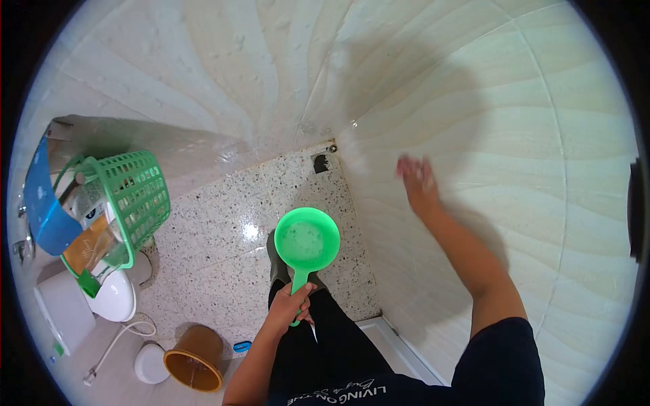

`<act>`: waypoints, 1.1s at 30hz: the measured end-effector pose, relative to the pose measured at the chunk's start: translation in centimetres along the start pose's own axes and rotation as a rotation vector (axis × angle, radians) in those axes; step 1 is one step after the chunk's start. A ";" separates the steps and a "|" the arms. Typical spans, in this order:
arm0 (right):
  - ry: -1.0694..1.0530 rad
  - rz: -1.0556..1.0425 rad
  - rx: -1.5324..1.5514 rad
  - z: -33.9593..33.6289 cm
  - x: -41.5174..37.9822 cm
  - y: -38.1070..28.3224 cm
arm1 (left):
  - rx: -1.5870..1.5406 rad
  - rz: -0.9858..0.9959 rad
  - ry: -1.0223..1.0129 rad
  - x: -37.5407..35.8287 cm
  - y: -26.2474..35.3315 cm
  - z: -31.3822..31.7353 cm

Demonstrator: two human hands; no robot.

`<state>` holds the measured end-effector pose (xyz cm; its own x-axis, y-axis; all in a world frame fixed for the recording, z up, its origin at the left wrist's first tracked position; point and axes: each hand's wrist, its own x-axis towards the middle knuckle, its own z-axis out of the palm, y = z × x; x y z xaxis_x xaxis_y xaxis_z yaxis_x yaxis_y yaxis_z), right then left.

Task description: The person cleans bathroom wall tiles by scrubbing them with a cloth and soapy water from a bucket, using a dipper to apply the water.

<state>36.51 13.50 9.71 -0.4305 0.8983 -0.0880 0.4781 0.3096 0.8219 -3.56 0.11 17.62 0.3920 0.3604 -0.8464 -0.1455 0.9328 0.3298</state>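
Observation:
My left hand (pixel 292 306) is wrapped round the handle of a bright green water dipper (pixel 300 269). Its round bowl faces up, with bubbly liquid (pixel 304 239) inside. Out to the right, my right hand (pixel 418 177) is raised in front of the pale tiled wall (pixel 514 162). Motion smears its fingers, and no object shows in it. Below the dipper are my legs in black trousers and dark boots (pixel 279 260) on the speckled floor.
A green basket (pixel 145 193) of bottles and packets hangs at the left, above a white toilet (pixel 116 298). A brown bucket (pixel 195 355) stands lower left, near a blue object (pixel 242 346). A floor drain (pixel 321 163) lies in the far corner. A white door sill (pixel 393 342) is beside my legs.

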 end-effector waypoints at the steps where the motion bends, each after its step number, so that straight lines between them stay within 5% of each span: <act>1: -0.054 0.057 0.044 -2.6 4.3 3.3 | 0.006 -0.012 -0.002 -0.3 0.2 0.1; 5: -0.048 0.189 0.246 -6.3 5.3 7.4 | 0.065 0.006 -0.032 -1.1 0.3 0.1; 7: -0.084 0.003 -0.094 -7.1 -1.2 5.6 | 0.080 0.010 -0.057 -1.4 0.8 0.2; 9: -0.031 -0.059 0.418 -6.0 -11.4 2.9 | 0.086 0.015 -0.080 -2.1 1.3 0.4; 11: -0.610 0.193 1.462 -8.3 -17.4 2.8 | 0.116 0.014 -0.090 -2.7 2.1 0.6; 12: -0.605 0.198 1.457 -8.9 -17.3 3.5 | 0.118 0.019 -0.095 -3.0 2.4 0.7; 14: -0.264 -0.255 0.201 -10.5 -17.0 5.8 | 0.172 0.017 -0.113 -3.6 2.9 0.8; 16: -0.124 0.001 0.064 -13.8 -9.5 10.8 | 0.185 0.026 -0.121 -4.1 3.1 0.8; 20: -0.062 0.280 0.112 -17.8 2.2 19.7 | 0.202 0.047 -0.132 -5.0 4.1 1.3; 23: -0.049 0.286 0.077 -16.2 1.1 18.6 | 0.173 0.061 -0.118 -5.4 4.4 1.5; 25: -0.073 0.115 -0.111 -14.5 -4.0 15.2 | 0.175 0.063 -0.119 -5.9 4.7 1.3; 27: -0.217 -0.021 0.262 -15.7 -10.5 12.9 | 0.167 0.070 -0.122 -6.1 4.8 1.2; 30: -0.351 -0.159 0.364 -15.8 -13.2 13.1 | 0.199 0.074 -0.126 -6.5 5.3 0.8; 32: 0.048 0.066 -0.019 -15.5 -9.3 15.2 | 0.204 0.065 -0.134 -6.9 5.4 0.6; 33: 0.014 0.159 0.060 -16.9 -5.7 17.4 | 0.213 0.064 -0.132 -7.1 5.5 0.6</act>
<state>34.34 8.52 34.07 -0.3564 0.9330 0.0492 0.5858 0.1821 0.7898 -6.61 2.69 25.69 0.5056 0.4016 -0.7636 0.0154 0.8807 0.4734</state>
